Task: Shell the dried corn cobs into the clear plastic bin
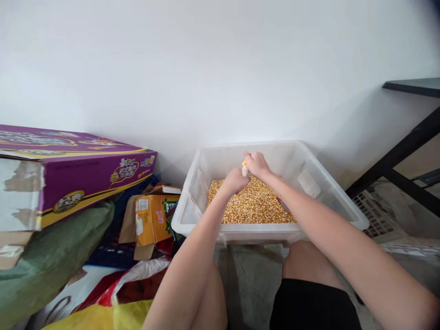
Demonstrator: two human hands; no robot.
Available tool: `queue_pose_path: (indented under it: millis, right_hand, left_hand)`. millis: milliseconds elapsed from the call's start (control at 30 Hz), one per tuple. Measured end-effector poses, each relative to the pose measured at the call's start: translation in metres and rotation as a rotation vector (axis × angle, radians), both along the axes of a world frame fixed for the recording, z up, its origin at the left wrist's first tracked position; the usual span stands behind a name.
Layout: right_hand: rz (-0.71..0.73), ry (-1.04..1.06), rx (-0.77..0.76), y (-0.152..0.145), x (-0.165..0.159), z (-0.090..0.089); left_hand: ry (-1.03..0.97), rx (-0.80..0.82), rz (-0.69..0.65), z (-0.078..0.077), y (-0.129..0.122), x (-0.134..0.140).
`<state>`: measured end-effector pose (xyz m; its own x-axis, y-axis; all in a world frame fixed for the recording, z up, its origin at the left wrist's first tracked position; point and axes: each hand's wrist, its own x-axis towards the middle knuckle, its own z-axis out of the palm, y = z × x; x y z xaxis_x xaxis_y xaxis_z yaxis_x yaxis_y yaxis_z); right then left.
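A corn cob, pale and mostly bare with a few yellow kernels at its upper end, is held between my two hands. My left hand is closed around its lower part. At the upper end, my right hand is wrapped over the cob, its thumb beside the yellow kernels. Below both hands lies a heap of loose corn kernels in a translucent white plastic bin. My fingers partly hide the cob.
A large purple carton rests at the left above a green sack. A torn orange box stands beside the bin. Yellow and red bags lie nearer me. Black metal framing and a white plastic crate are at the right.
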<state>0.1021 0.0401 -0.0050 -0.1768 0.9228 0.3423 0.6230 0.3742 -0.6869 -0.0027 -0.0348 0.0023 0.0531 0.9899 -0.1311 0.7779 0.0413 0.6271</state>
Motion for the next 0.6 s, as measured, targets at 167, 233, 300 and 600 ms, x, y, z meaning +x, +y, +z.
queue_pose_path:
  millis: [167, 233, 300, 600]
  right_hand:
    - [0.120, -0.003, 0.033, -0.005, 0.000, 0.001]
    - [0.153, 0.121, -0.127, -0.004, -0.001, -0.001]
    - [0.194, 0.293, -0.411, -0.002, -0.002, -0.002]
    - [0.095, 0.585, -0.850, 0.001, 0.005, 0.004]
  left_hand:
    - [-0.270, -0.177, -0.033, 0.005, -0.005, -0.008]
    - [-0.222, -0.152, -0.042, 0.005, -0.005, -0.010]
    - [-0.070, -0.053, -0.019, 0.003, -0.004, -0.011]
    - [0.406, 0.142, 0.175, 0.006, -0.010, 0.000]
